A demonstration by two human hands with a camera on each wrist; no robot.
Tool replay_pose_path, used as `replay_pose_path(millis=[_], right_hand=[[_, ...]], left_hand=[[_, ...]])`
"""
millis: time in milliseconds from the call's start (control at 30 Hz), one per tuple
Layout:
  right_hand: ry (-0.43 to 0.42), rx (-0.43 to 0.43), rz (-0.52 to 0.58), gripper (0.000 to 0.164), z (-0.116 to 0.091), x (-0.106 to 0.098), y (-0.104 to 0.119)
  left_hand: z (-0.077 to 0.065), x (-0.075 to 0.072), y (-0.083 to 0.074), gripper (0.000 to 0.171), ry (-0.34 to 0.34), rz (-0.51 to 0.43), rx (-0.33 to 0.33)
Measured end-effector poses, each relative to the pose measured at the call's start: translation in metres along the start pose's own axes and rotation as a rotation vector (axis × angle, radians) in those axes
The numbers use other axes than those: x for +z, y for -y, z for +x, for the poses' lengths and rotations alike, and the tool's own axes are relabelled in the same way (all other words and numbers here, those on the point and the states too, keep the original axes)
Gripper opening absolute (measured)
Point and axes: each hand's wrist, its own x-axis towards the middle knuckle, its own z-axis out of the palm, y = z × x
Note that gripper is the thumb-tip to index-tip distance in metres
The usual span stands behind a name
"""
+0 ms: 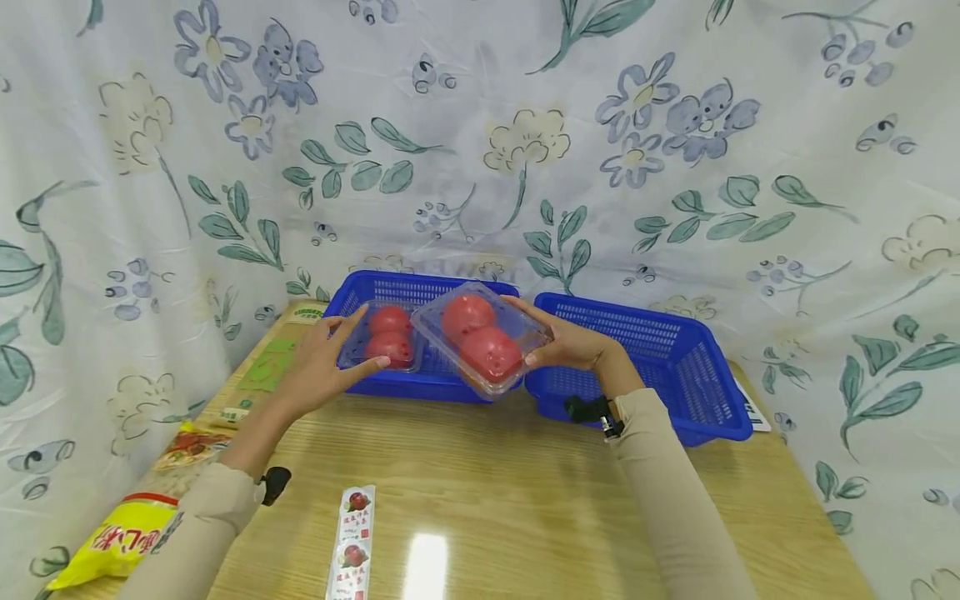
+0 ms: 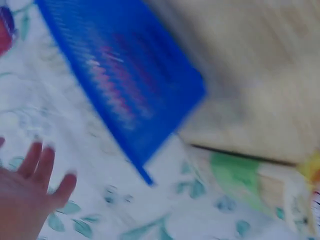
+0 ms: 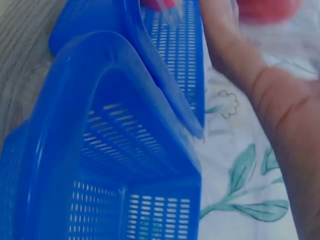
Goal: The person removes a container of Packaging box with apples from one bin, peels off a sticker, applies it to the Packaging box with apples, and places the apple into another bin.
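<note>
My right hand [image 1: 572, 340] grips the right end of a clear plastic box [image 1: 483, 337], which is tilted above the left blue basket [image 1: 438, 385]. Two round red fruits, like tomatoes, show through its walls. Another clear box [image 1: 414, 360] with two similar red fruits sits inside that basket. My left hand [image 1: 318, 367] is at the basket's left side, with thumb and fingers spread apart and nothing held. In the left wrist view the left hand [image 2: 35, 192] is blurred, its fingers extended. Part of the right hand [image 3: 280, 95] shows beside the baskets in the right wrist view.
A second blue basket [image 1: 637, 358] stands to the right. A strip of fruit stickers [image 1: 352, 542] lies on the wooden table [image 1: 487, 483]. At left are a yellow food bag [image 1: 131, 533] and a green-and-beige package [image 1: 266, 367]. A floral curtain [image 1: 480, 167] hangs behind.
</note>
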Motion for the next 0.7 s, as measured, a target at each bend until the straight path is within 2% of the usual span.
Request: replay_pose_path(millis=[100, 167, 233, 333, 467, 600, 700], right_hand=[[0.153, -0.055, -0.066, 0.112, -0.009, 0.003, 0.002], [0.244, -0.089, -0.104, 0.113, -0.013, 0.007, 0.002], [0.319, -0.110, -0.130, 0.112, -0.016, 0.012, 0.003], [0.397, -0.099, -0.116, 0.112, -0.017, 0.019, 0.002], [0.435, -0.062, -0.094, 0.113, -0.018, 0.024, 0.000], [0.429, -0.052, -0.098, 0.113, -0.021, 0.026, -0.003], [0.394, -0.079, -0.113, 0.113, -0.025, 0.027, -0.007]], left_hand=[[0.001, 0.001, -0.018, 0.086, 0.117, -0.143, 0.065], [0.000, 0.003, -0.030, 0.088, 0.217, -0.276, 0.096], [-0.002, 0.007, -0.041, 0.092, 0.310, -0.377, 0.123], [-0.007, 0.015, -0.055, 0.103, 0.420, -0.481, 0.139], [-0.014, 0.027, -0.067, 0.116, 0.446, -0.490, 0.145], [-0.019, 0.036, -0.073, 0.123, 0.408, -0.492, 0.122], [-0.023, 0.043, -0.075, 0.122, 0.372, -0.524, 0.106]])
